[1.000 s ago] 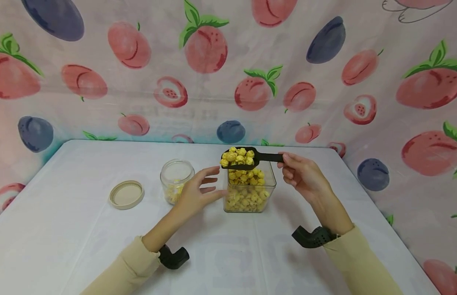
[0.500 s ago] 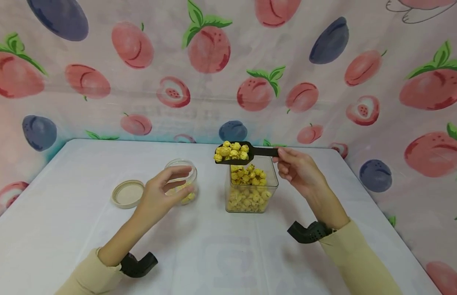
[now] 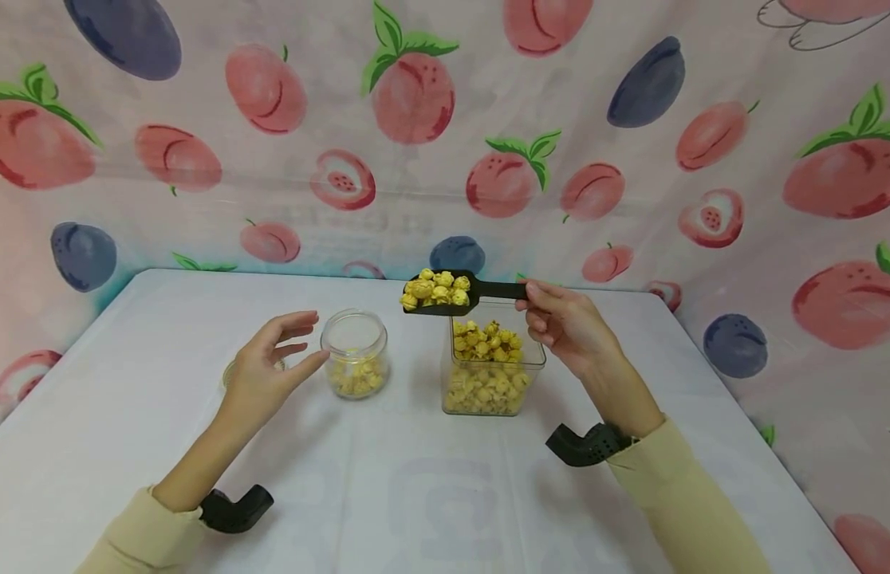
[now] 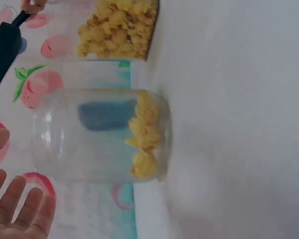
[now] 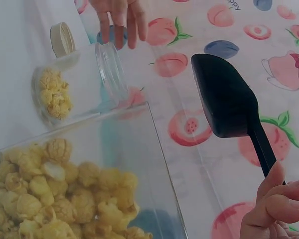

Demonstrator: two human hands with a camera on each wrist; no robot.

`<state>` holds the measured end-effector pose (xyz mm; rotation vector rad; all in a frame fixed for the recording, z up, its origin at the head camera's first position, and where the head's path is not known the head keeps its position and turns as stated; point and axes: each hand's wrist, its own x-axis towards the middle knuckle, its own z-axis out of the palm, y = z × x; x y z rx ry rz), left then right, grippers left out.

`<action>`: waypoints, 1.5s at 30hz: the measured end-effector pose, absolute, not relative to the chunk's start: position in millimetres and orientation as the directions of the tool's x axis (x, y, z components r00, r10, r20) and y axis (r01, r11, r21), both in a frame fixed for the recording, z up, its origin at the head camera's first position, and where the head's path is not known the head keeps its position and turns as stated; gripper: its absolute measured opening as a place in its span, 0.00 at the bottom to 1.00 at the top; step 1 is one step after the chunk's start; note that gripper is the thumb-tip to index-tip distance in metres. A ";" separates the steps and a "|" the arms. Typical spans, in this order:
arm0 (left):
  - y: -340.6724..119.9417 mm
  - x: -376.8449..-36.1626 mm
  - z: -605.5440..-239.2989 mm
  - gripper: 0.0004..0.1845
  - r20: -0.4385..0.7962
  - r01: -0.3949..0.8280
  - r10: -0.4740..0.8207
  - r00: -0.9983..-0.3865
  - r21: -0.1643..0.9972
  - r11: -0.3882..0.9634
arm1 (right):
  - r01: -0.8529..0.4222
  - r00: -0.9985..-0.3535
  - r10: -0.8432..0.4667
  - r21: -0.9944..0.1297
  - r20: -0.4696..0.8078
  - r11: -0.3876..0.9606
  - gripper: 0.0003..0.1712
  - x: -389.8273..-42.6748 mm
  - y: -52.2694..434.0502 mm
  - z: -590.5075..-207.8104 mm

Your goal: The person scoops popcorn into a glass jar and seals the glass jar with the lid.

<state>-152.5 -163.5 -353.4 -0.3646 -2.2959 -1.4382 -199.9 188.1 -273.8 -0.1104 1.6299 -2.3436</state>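
Right hand [image 3: 563, 323] is pinching the far end of the black scoop's [image 3: 452, 291] handle, fingers curled round it; scoop is hanging level, heaped with yellow popcorn [image 3: 434, 288]. Landmark: the square clear container [image 3: 491, 375], about half full of popcorn. Scoop bowl is sitting above and just past the container's left rim, over the gap between it and the round glass jar [image 3: 355, 355]. Scoop's long axis is running left-right across the table, handle toward the right hand, bowl end pointing at the jar. Left hand [image 3: 269, 363] is hovering just left of the jar, fingers spread and relaxed, gripping nothing; thumb tip is near the jar wall, contact can't be told. Jar is standing upright left of the container, mouth open, a thin layer of popcorn in the bottom. Beige lid [image 5: 62, 39] is lying further left of the jar, mostly hidden behind the left hand in the head view. White table [image 3: 431, 510] is showing bare surface on the near side of the container. Table's back edge is meeting the fruit-print backdrop [image 3: 445, 135] just behind the container.
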 end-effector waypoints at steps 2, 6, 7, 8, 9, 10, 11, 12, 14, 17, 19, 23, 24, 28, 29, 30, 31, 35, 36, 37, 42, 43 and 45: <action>-167.4 -153.4 -356.9 0.28 0.424 0.389 0.023 -0.905 0.804 0.449 | 0.195 -0.956 -0.273 -0.927 -0.106 -0.321 0.08 -200.5 185.7 -273.0; -173.4 -157.3 -363.5 0.31 0.312 0.315 0.079 -0.947 0.844 0.433 | 0.202 -0.954 -0.277 -0.924 -0.111 -0.324 0.07 -201.8 181.2 -272.7; -174.5 -159.0 -365.5 0.32 0.288 0.300 0.094 -0.953 0.856 0.421 | 0.203 -0.954 -0.280 -0.925 -0.112 -0.322 0.07 -202.4 180.1 -272.9; -175.6 -160.9 -367.9 0.32 0.267 0.287 0.108 -0.958 0.865 0.411 | 0.204 -0.953 -0.280 -0.925 -0.113 -0.322 0.07 -202.8 178.9 -273.0; -176.6 -163.1 -370.3 0.32 0.250 0.278 0.122 -0.961 0.875 0.397 | 0.205 -0.953 -0.280 -0.925 -0.115 -0.321 0.07 -203.4 177.9 -273.4; -177.2 -165.1 -372.7 0.32 0.236 0.271 0.136 -0.962 0.885 0.379 | 0.206 -0.953 -0.279 -0.925 -0.116 -0.320 0.07 -203.9 176.8 -273.5; -177.6 -166.8 -374.7 0.32 0.226 0.266 0.148 -0.963 0.891 0.367 | 0.205 -0.953 -0.280 -0.926 -0.116 -0.316 0.07 -204.4 175.8 -273.6; -177.8 -168.4 -376.5 0.31 0.221 0.265 0.160 -0.962 0.897 0.353 | 0.206 -0.953 -0.278 -0.927 -0.118 -0.313 0.07 -204.9 174.7 -273.7; -177.6 -170.9 -379.2 0.31 0.215 0.265 0.181 -0.960 0.906 0.330 | 0.207 -0.955 -0.270 -0.928 -0.123 -0.308 0.07 -205.7 172.1 -273.7; -176.5 -173.5 -381.7 0.30 0.210 0.264 0.198 -0.958 0.913 0.311 | 0.209 -0.956 -0.265 -0.931 -0.130 -0.299 0.07 -207.3 168.6 -274.1; -175.5 -174.7 -382.7 0.30 0.210 0.264 0.198 -0.957 0.916 0.303 | 0.212 -0.955 -0.263 -0.934 -0.136 -0.286 0.07 -208.5 165.9 -274.1; -174.1 -174.8 -382.8 0.29 0.214 0.264 0.192 -0.958 0.917 0.298 | 0.220 -0.953 -0.264 -0.942 -0.151 -0.253 0.09 -211.8 160.8 -273.9; -174.0 -174.9 -382.7 0.29 0.213 0.263 0.190 -0.958 0.918 0.297 | 0.221 -0.952 -0.263 -0.944 -0.154 -0.245 0.09 -212.7 159.6 -273.7; -173.8 -174.6 -381.5 0.29 0.189 0.238 0.181 -0.965 0.921 0.307 | 0.223 -0.951 -0.262 -0.950 -0.162 -0.219 0.09 -215.8 155.4 -273.5; -173.8 -174.6 -381.2 0.29 0.181 0.230 0.179 -0.967 0.924 0.306 | 0.222 -0.951 -0.264 -0.952 -0.163 -0.211 0.09 -216.4 154.4 -273.6; -173.9 -174.6 -381.0 0.29 0.176 0.224 0.178 -0.968 0.926 0.305 | 0.222 -0.950 -0.265 -0.954 -0.165 -0.204 0.09 -216.8 153.1 -273.5; -174.0 -174.4 -380.8 0.29 0.172 0.220 0.178 -0.969 0.927 0.304 | 0.221 -0.950 -0.265 -0.956 -0.166 -0.194 0.09 -217.2 151.7 -273.4; -174.2 -174.8 -381.0 0.29 0.165 0.212 0.176 -0.970 0.931 0.296 | 0.226 -0.947 -0.263 -0.963 -0.182 -0.146 0.11 -219.1 146.0 -273.8; -174.3 -174.9 -381.0 0.29 0.166 0.213 0.175 -0.970 0.931 0.297 | 0.226 -0.947 -0.261 -0.965 -0.186 -0.131 0.11 -219.5 144.4 -273.8; -174.3 -175.0 -381.0 0.29 0.166 0.213 0.174 -0.971 0.930 0.299 | 0.227 -0.947 -0.261 -0.967 -0.190 -0.119 0.12 -220.1 143.1 -274.0; -175.0 -175.7 -380.8 0.30 0.140 0.190 0.172 -0.975 0.927 0.322 | 0.216 -0.942 -0.279 -0.973 -0.186 -0.078 0.17 -223.4 137.1 -275.7; -175.3 -175.7 -380.8 0.30 0.131 0.182 0.171 -0.976 0.927 0.329 | 0.214 -0.940 -0.285 -0.974 -0.186 -0.072 0.19 -224.1 135.9 -276.2; -175.9 -175.8 -380.9 0.31 0.113 0.166 0.171 -0.979 0.925 0.341 | 0.213 -0.938 -0.292 -0.975 -0.188 -0.059 0.21 -225.2 133.5 -277.0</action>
